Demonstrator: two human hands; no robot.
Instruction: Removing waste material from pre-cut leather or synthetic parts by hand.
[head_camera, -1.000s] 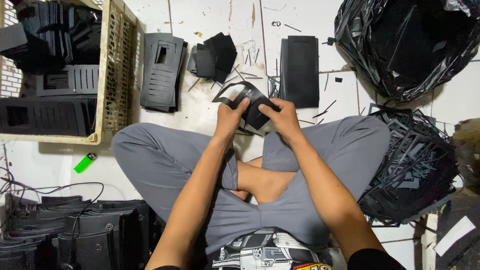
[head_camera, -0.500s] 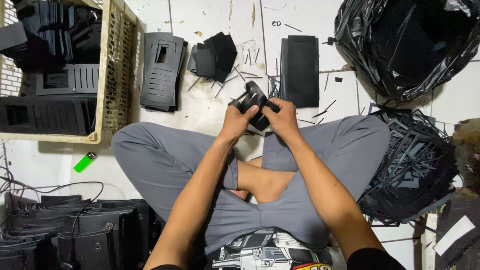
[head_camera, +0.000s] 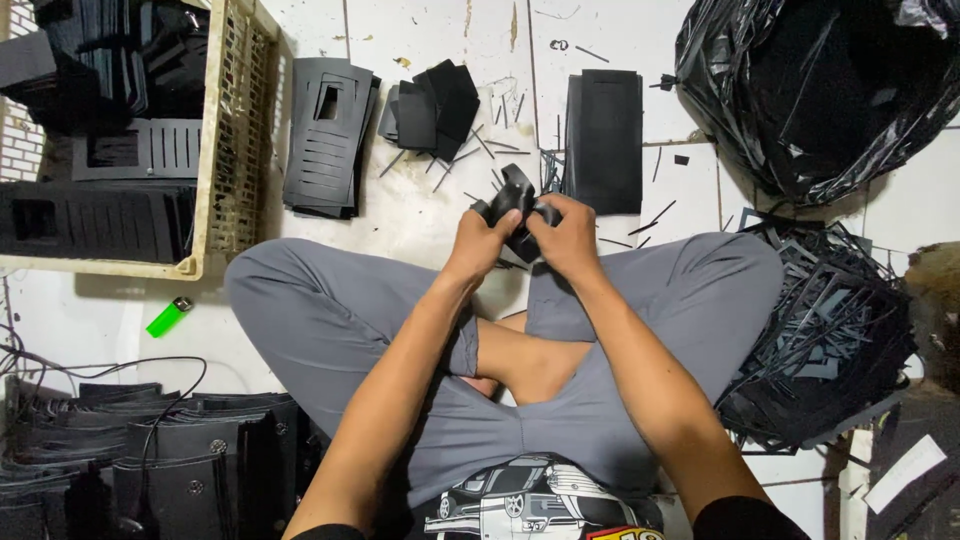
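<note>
Black plastic piece (head_camera: 515, 200) is pinched in your left hand (head_camera: 478, 245) and right hand (head_camera: 565, 235), fingers (head_camera: 500, 222) of both curled tight around it.

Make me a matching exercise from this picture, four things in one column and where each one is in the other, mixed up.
Things:
1. lighter
2. crate
3. black bag
4. folded black piece

Places:
A. top right corner of the floor
B. held in both hands, above the crossed legs
C. on the floor just below the crate's near corner
D. top left, filled with black parts

Pairs: 1-C, 2-D, 3-A, 4-B. The left hand and right hand both grip the piece.
</note>
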